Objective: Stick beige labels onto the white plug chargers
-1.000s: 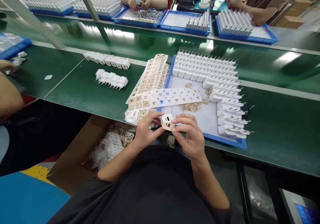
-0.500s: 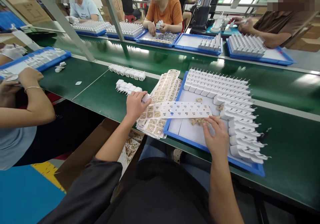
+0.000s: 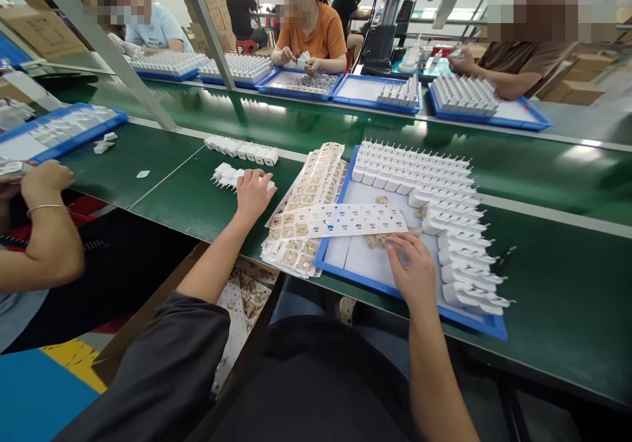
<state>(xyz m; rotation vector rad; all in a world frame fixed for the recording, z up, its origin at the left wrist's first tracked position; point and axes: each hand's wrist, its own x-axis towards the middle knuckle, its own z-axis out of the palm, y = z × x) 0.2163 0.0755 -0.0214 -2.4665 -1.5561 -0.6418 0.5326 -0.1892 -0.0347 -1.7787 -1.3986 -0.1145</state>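
My left hand [image 3: 253, 196] is at the near end of a short row of white plug housings [image 3: 228, 174] with metal pins. Its fingers are closed around a white plug housing [image 3: 270, 186], mostly covered by the hand. My right hand [image 3: 413, 264] rests over the blue-rimmed tray [image 3: 365, 276], its fingers stretched and slightly apart by the end of a white sticker strip [image 3: 353, 220]. Small tan paper pieces [image 3: 376, 240] lie beside its fingertips. The strip lies across the tray's left rim and a stack of sticker sheets [image 3: 316, 175].
Rows of white plug housings [image 3: 412, 172] fill the tray's far and right sides. Another short row [image 3: 241, 150] stands behind the left hand. A co-worker's hand [image 3: 47, 182] is at the left. Across the green table [image 3: 557, 284], other people work behind blue trays [image 3: 375, 93].
My left hand has moved left and down with the white plug housing to the end of the near row. My right hand stays by the sticker strip. The whole view has shifted slightly.
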